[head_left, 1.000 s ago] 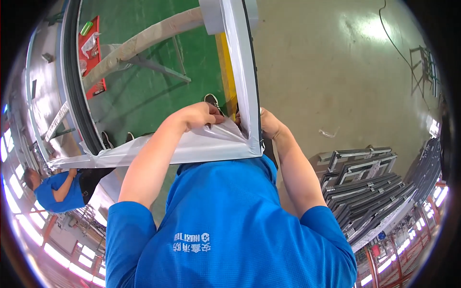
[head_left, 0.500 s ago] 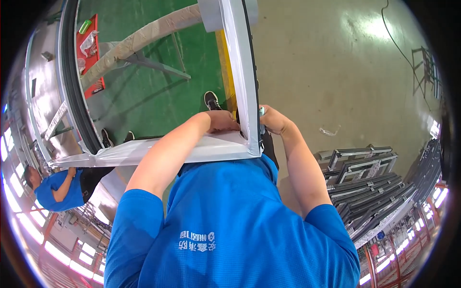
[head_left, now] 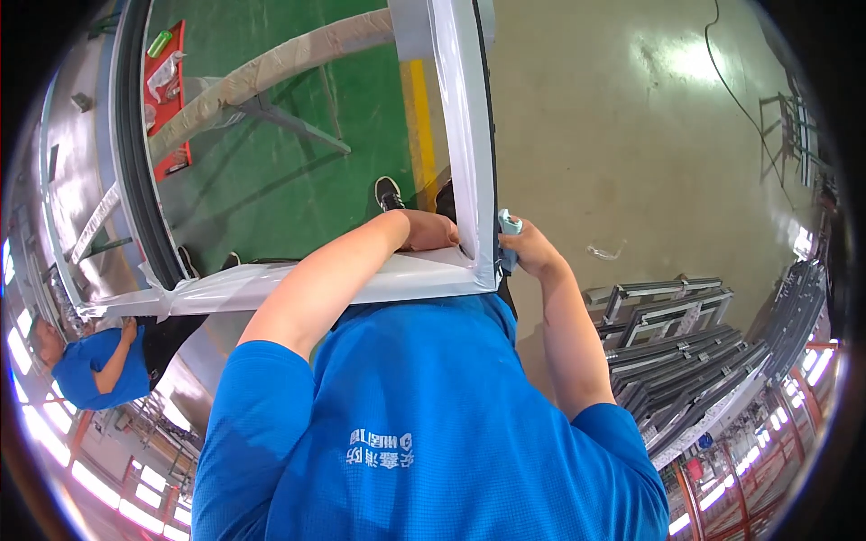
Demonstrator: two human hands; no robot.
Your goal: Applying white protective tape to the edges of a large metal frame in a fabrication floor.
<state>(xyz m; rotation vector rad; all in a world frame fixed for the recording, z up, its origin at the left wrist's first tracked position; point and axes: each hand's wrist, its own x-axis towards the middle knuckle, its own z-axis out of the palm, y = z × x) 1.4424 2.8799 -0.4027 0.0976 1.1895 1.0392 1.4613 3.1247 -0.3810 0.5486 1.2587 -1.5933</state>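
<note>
A large rectangular frame (head_left: 343,283) wrapped in white film lies in front of my waist, one corner close to my body. Inside that corner is my left hand (head_left: 431,232), its fingers curled against the film; the fingertips are partly hidden, and I cannot make out what they hold. Just outside the same corner, my right hand (head_left: 536,250) is closed around a small light blue object (head_left: 510,223), whose kind is unclear. That object is right beside the dark outer edge of the frame.
A wrapped bar (head_left: 271,68) spans the frame's opening above a green floor. Beyond it sits a red tray (head_left: 177,126) with a green bottle. A co-worker (head_left: 104,365) in blue stands at the left. Stacked dark frame profiles (head_left: 686,352) lie at the right, near a cable (head_left: 731,90).
My right hand has drawn slightly away from the frame's corner, and more of the light blue object shows. My left hand remains inside the corner. The whole view has shifted a little.
</note>
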